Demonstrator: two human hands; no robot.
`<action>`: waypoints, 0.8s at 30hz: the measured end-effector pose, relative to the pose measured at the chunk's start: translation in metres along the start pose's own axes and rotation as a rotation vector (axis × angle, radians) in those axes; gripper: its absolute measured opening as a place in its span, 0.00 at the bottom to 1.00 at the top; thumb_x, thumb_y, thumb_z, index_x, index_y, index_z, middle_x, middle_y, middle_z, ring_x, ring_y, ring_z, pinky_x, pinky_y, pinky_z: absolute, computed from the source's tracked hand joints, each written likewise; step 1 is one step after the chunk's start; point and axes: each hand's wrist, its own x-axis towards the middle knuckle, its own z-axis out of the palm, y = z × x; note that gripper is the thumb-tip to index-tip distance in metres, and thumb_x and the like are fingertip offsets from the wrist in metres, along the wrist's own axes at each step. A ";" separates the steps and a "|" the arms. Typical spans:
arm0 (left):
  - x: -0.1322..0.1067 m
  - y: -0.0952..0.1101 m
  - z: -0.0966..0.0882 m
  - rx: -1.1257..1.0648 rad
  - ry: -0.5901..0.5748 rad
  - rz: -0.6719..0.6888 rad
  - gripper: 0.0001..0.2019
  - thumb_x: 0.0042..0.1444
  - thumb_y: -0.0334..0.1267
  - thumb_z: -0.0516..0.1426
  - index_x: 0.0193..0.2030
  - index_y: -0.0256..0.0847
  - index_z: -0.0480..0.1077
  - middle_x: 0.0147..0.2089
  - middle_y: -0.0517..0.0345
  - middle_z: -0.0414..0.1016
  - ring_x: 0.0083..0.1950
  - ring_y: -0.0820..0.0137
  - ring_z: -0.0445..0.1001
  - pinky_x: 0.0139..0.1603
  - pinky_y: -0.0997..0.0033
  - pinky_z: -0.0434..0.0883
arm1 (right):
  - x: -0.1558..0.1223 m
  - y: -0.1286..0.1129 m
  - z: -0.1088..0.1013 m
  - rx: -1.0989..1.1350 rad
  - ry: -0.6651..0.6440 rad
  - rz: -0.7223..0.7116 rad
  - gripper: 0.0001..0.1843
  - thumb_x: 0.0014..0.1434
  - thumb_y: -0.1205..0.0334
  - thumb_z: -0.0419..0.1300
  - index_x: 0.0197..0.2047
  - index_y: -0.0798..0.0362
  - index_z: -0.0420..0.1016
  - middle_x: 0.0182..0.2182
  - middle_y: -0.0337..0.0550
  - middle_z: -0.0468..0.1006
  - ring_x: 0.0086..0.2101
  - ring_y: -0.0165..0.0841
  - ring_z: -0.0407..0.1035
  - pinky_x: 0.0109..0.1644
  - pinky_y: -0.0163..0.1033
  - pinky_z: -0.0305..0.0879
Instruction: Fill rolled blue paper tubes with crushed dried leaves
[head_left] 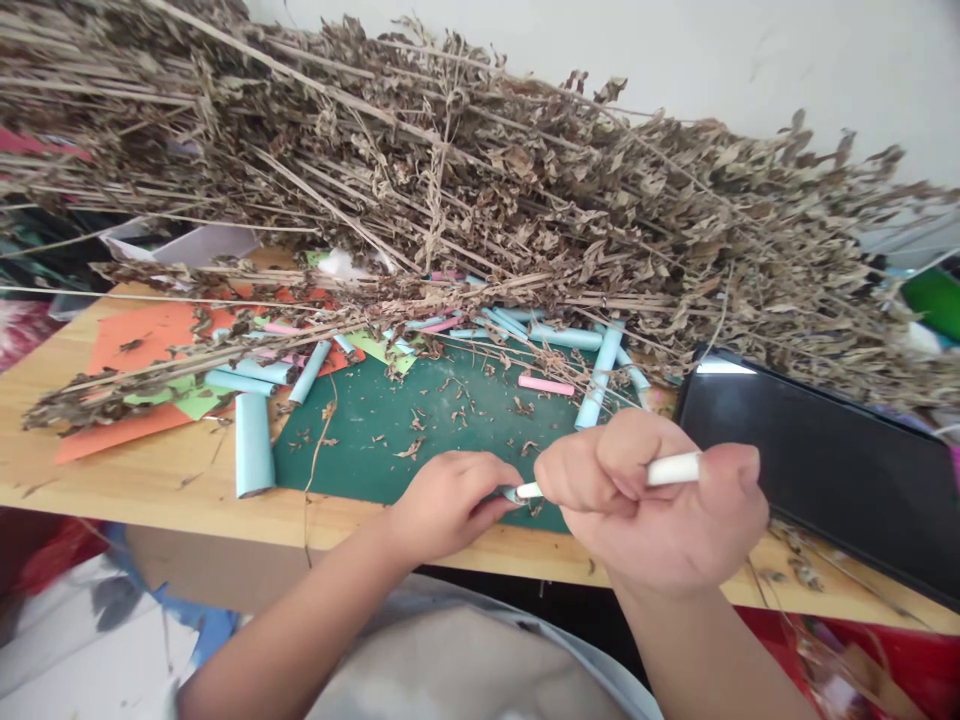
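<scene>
My left hand (pixel 457 500) pinches a small light-blue paper roll (pixel 509 493), most of which my fingers cover. My right hand (pixel 652 500) is wrapped in a fist round a slim white pen-like stick (pixel 673 469), its thumb lying against the upper end. The stick's narrow tip meets the roll's end between the two hands. Whether it is a pen or a glue tube I cannot tell. Below both hands lies a dark green cutting mat (pixel 360 430) strewn with dry leaf bits. A pink paper roll (pixel 546 385) rests on the mat beyond them.
A big heap of dried plant stalks (pixel 450 170) spreads across the back against the wall. Blue paper rolls (pixel 255 445) and orange paper (pixel 142 340) lie at left. A black tablet-like screen (pixel 817 460) sits at right, near the wooden table's front edge (pixel 330 525).
</scene>
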 end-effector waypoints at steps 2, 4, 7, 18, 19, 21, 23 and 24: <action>0.000 0.000 0.000 0.019 0.006 -0.015 0.05 0.56 0.36 0.49 0.37 0.38 0.62 0.29 0.59 0.71 0.30 0.74 0.69 0.31 0.75 0.63 | 0.000 -0.002 0.001 -0.016 -0.008 0.004 0.23 0.52 0.44 0.49 0.16 0.51 0.49 0.12 0.32 0.46 0.14 0.25 0.42 0.19 0.36 0.41; 0.000 0.000 0.001 0.039 0.011 -0.023 0.05 0.55 0.36 0.49 0.37 0.38 0.62 0.29 0.59 0.71 0.30 0.73 0.69 0.32 0.74 0.63 | -0.001 -0.003 0.002 -0.027 -0.012 0.000 0.24 0.51 0.43 0.49 0.16 0.51 0.48 0.12 0.32 0.46 0.14 0.25 0.43 0.19 0.36 0.42; -0.001 -0.001 0.001 0.050 0.024 0.003 0.05 0.56 0.36 0.49 0.37 0.39 0.62 0.30 0.59 0.72 0.31 0.73 0.69 0.32 0.73 0.63 | -0.003 -0.001 0.004 -0.055 -0.016 -0.022 0.25 0.52 0.43 0.48 0.16 0.52 0.49 0.12 0.32 0.47 0.14 0.25 0.43 0.18 0.36 0.43; -0.001 -0.001 0.000 0.054 -0.010 -0.010 0.04 0.55 0.35 0.50 0.37 0.39 0.62 0.32 0.59 0.72 0.33 0.72 0.70 0.34 0.73 0.63 | -0.006 -0.007 0.003 -0.111 -0.003 -0.046 0.26 0.52 0.41 0.46 0.16 0.52 0.47 0.12 0.33 0.47 0.15 0.26 0.45 0.19 0.36 0.44; -0.001 -0.001 0.000 0.056 -0.006 -0.011 0.04 0.55 0.35 0.50 0.37 0.39 0.62 0.32 0.59 0.72 0.32 0.72 0.70 0.33 0.73 0.62 | -0.006 -0.006 0.002 -0.103 -0.028 -0.036 0.25 0.52 0.42 0.47 0.16 0.52 0.48 0.12 0.33 0.47 0.15 0.26 0.45 0.19 0.36 0.43; -0.002 -0.001 0.000 0.061 -0.001 -0.013 0.05 0.55 0.36 0.50 0.37 0.39 0.62 0.32 0.60 0.72 0.32 0.72 0.70 0.33 0.73 0.62 | -0.007 -0.009 -0.001 -0.084 -0.054 -0.013 0.24 0.51 0.44 0.49 0.16 0.52 0.48 0.12 0.33 0.47 0.15 0.25 0.45 0.19 0.36 0.43; -0.003 -0.001 0.000 0.067 -0.012 -0.018 0.05 0.55 0.35 0.50 0.38 0.40 0.62 0.33 0.60 0.73 0.34 0.72 0.70 0.34 0.73 0.62 | -0.010 -0.015 -0.003 -0.060 -0.032 -0.029 0.24 0.53 0.45 0.47 0.16 0.53 0.46 0.12 0.34 0.48 0.16 0.25 0.45 0.20 0.37 0.45; -0.003 -0.001 0.001 0.070 -0.019 -0.017 0.05 0.55 0.35 0.50 0.38 0.40 0.62 0.34 0.60 0.73 0.34 0.73 0.71 0.35 0.73 0.63 | -0.012 -0.018 -0.004 -0.050 -0.025 -0.047 0.24 0.55 0.46 0.45 0.17 0.53 0.45 0.13 0.34 0.49 0.16 0.26 0.46 0.20 0.37 0.47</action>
